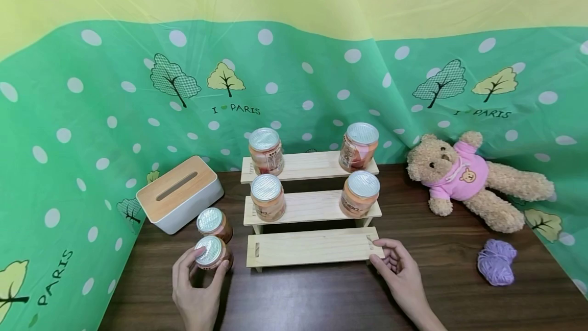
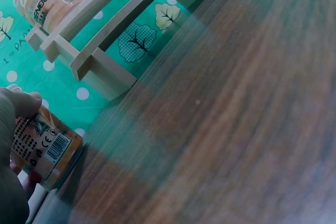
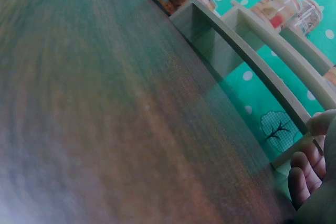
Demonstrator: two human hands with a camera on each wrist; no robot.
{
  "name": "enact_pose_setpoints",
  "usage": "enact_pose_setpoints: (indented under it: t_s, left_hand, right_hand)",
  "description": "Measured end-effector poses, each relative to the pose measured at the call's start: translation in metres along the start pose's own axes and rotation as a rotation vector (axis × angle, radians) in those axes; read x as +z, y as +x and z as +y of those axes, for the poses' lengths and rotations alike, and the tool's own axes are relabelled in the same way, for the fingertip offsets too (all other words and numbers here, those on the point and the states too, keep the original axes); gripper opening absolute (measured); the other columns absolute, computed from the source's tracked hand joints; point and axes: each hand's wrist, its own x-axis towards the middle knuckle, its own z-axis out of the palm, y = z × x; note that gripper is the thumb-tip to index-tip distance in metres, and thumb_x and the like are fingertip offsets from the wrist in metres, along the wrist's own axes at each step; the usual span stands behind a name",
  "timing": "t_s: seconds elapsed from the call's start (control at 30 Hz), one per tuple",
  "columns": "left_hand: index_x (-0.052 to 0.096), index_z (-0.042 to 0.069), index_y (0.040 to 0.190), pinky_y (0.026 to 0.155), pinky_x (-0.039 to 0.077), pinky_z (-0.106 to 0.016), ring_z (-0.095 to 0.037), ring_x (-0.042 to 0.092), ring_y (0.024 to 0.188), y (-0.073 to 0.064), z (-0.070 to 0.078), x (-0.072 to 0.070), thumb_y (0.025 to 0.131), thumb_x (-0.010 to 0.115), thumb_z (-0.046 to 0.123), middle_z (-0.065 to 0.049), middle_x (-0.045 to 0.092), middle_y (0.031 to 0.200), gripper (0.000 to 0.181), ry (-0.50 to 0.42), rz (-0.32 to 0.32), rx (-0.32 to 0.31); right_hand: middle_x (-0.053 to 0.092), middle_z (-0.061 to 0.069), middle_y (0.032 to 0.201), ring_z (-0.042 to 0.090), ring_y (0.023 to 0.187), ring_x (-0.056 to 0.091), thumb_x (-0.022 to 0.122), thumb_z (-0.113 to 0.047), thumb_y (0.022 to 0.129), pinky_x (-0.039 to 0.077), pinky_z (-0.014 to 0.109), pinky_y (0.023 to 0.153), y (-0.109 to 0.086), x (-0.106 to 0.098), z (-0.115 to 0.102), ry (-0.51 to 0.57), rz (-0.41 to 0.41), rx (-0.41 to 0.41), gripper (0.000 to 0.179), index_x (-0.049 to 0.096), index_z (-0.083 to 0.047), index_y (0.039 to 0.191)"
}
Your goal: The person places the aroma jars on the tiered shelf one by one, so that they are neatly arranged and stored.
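My left hand (image 1: 195, 290) grips a jar (image 1: 210, 250) with a silvery lid, fingers and thumb around its sides. In the left wrist view its barcode label (image 2: 56, 146) faces the camera, its base close over the table. Just behind it stands a second jar (image 1: 212, 221). With thumb and fingers, my right hand (image 1: 398, 275) pinches the right end of the lowest tier (image 1: 312, 247) of a three-tier wooden stand; in the right wrist view the other fingers (image 3: 298, 182) curl below the board. Two jars stand on the middle tier (image 1: 312, 207) and two on the top tier (image 1: 310, 166).
A white tissue box (image 1: 184, 213) with a wooden lid sits at the left behind the jars. To the right lie a teddy bear (image 1: 464, 180) in a pink top and a purple yarn ball (image 1: 497, 262). A green dotted cloth (image 1: 294, 75) hangs behind the dark wooden table (image 1: 294, 300).
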Motion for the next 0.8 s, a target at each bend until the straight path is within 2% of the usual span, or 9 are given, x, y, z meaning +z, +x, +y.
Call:
enact_pose_setpoints:
  t_s: [0.4,0.5,0.63,0.8]
  left_hand:
    - [0.078,0.002,0.126,0.095,0.05,-0.007,-0.003,0.064,0.12,-0.001,-0.0008,-0.0021,0.069,0.101,-0.008,-0.01,0.071,0.131,0.062,-0.008,0.014,0.06]
    - [0.078,0.001,0.126,0.094,0.051,-0.008,-0.002,0.065,0.118,-0.0014,-0.0018,-0.0038,0.07,0.1,-0.009,-0.007,0.071,0.13,0.062,-0.02,0.026,0.063]
    - [0.077,-0.003,0.124,0.091,0.051,-0.008,-0.002,0.065,0.113,-0.0017,-0.003,-0.0059,0.069,0.1,-0.009,-0.004,0.07,0.128,0.06,-0.028,0.064,0.086]
    - [0.078,-0.006,0.118,0.089,0.051,-0.009,-0.003,0.066,0.11,-0.0036,-0.0036,-0.0069,0.062,0.099,-0.012,-0.002,0.07,0.123,0.061,-0.051,0.135,0.139]
  right_hand:
    - [0.06,-0.001,0.082,0.006,0.069,0.057,0.076,0.013,0.098,0.046,0.028,0.055,-0.0006,-0.0009,-0.0016,-0.013,0.003,0.007,0.03,0.069,0.005,0.126]
    - [0.06,-0.001,0.083,0.006,0.069,0.057,0.076,0.013,0.098,0.047,0.027,0.055,-0.0005,-0.0007,-0.0016,-0.017,0.001,0.008,0.031,0.069,0.005,0.126]
    - [0.06,-0.001,0.084,0.006,0.07,0.058,0.076,0.013,0.098,0.047,0.027,0.055,-0.0006,-0.0004,-0.0014,-0.021,0.0,0.005,0.031,0.069,0.004,0.127]
    - [0.061,-0.001,0.083,0.006,0.069,0.058,0.075,0.014,0.097,0.047,0.027,0.055,-0.0009,-0.0002,-0.001,-0.014,-0.003,-0.001,0.03,0.069,0.005,0.126]
